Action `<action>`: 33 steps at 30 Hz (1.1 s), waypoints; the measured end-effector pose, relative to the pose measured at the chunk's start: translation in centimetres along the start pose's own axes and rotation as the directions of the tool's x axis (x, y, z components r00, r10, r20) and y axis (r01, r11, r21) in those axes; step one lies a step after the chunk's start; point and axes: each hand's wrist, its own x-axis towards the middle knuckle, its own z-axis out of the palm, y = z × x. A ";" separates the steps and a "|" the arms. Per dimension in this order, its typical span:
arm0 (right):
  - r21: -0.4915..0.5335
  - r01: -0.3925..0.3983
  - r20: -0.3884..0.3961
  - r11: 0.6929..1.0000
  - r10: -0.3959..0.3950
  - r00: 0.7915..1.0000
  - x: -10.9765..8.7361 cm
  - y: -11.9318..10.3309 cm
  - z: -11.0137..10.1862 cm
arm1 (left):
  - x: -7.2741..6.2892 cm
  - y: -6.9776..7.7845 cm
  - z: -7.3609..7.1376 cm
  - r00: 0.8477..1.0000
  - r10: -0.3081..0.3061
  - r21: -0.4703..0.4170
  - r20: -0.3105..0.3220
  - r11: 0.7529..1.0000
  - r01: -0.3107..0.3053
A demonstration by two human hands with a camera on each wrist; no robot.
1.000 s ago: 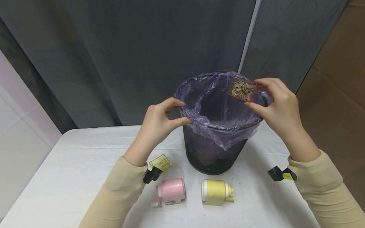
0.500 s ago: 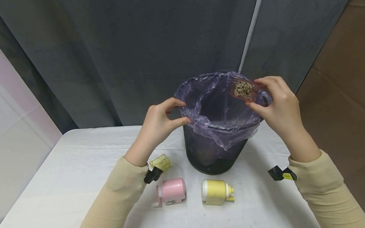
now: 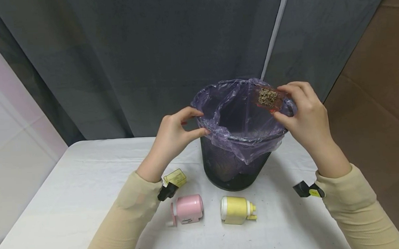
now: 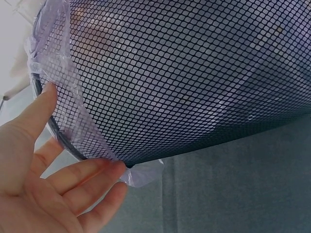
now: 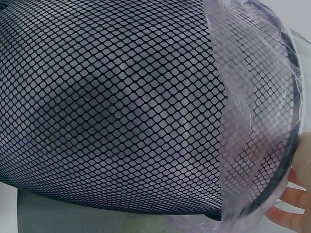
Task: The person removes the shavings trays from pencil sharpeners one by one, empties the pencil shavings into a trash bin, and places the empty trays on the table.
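Observation:
A black mesh trash bin (image 3: 217,164) stands upright, tilted a little in the head view, with a purple bag (image 3: 231,136) folded over its rim. At the bin's left side my left hand (image 3: 176,130) holds the rim between thumb and fingers; the left wrist view shows the thumb (image 4: 41,109) against the bagged rim. Over the right part of the bin's mouth, my right hand (image 3: 306,111) pinches a clear red shavings drawer (image 3: 276,103), which is tilted. Pencil shavings (image 3: 268,97) lie bunched in it. In the right wrist view only fingertips (image 5: 291,216) show; the drawer is hidden behind the bin.
In front of the bin, a pink crank pencil sharpener (image 3: 189,208) and a yellow one (image 3: 235,210) lie on the white tablecloth (image 3: 99,186). A clear yellow drawer (image 3: 175,177) lies near my left wrist. A grey curtain (image 3: 171,59) hangs behind.
The red drawer has tilted further in my right hand, and the shavings in it show as a smaller patch slightly to the right. My left hand stays on the rim.

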 end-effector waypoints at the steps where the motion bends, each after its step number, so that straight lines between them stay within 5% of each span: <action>1: -0.005 0.004 0.000 1.000 -0.004 1.000 0.0 0.0 0.0 | 0.0 0.0 0.0 1.000 0.003 -0.001 0.000 1.000 -0.003; 33: -0.114 0.215 -0.017 0.970 -0.218 0.976 0.2 -0.4 0.1 | 0.0 0.0 0.1 1.000 -0.009 -0.005 -0.005 1.000 0.009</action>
